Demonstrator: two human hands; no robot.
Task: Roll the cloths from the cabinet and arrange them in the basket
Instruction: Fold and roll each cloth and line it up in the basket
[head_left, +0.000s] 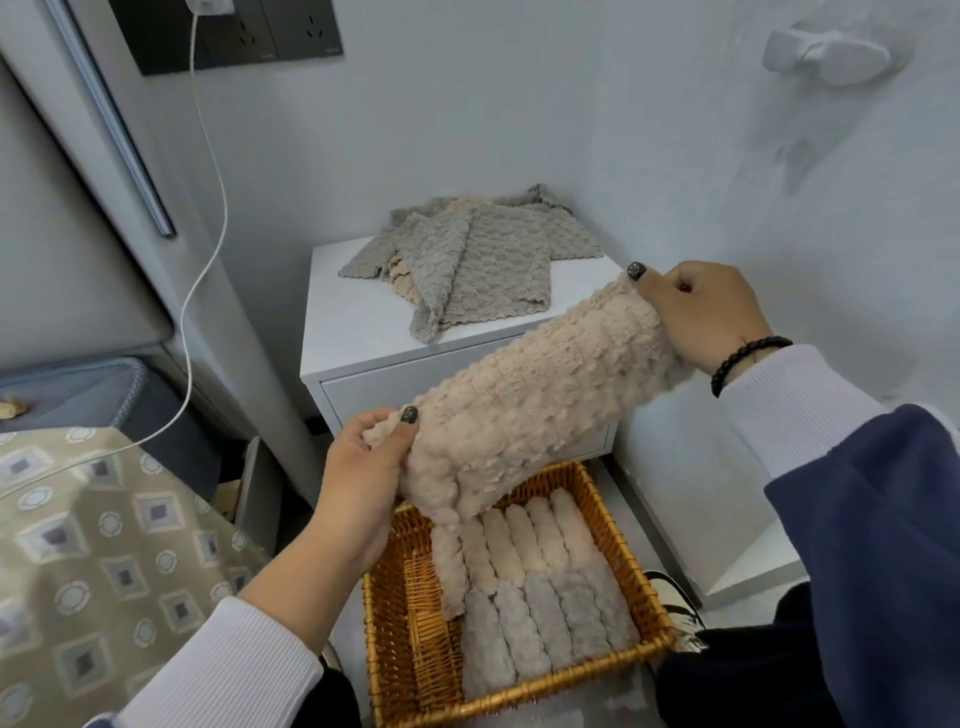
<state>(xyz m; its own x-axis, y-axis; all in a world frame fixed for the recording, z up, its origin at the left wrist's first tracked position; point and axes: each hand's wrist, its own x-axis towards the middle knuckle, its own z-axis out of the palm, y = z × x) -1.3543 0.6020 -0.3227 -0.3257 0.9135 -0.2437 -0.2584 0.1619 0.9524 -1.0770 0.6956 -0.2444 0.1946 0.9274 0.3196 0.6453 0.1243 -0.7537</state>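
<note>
Pinching one beige cloth (530, 405), both hands (363, 467) (711, 312) grip above a basket (410, 649) of ten rolls (545, 587).

left hand (363, 467) and right hand (711, 312) grip ends of cloth (530, 410) | basket (415, 639) below hands, rolled cloths (540, 587) inside | cabinet (363, 332) behind hands, flat cloths (467, 260) on top

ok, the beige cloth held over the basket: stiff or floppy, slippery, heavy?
Probably floppy: the beige cloth sags between the left hand and right hand, one corner drooping into the basket. Likely grippy, given its plush, bumpy pile. Seemingly light: fingertip pinches at each end hold it up.
</note>
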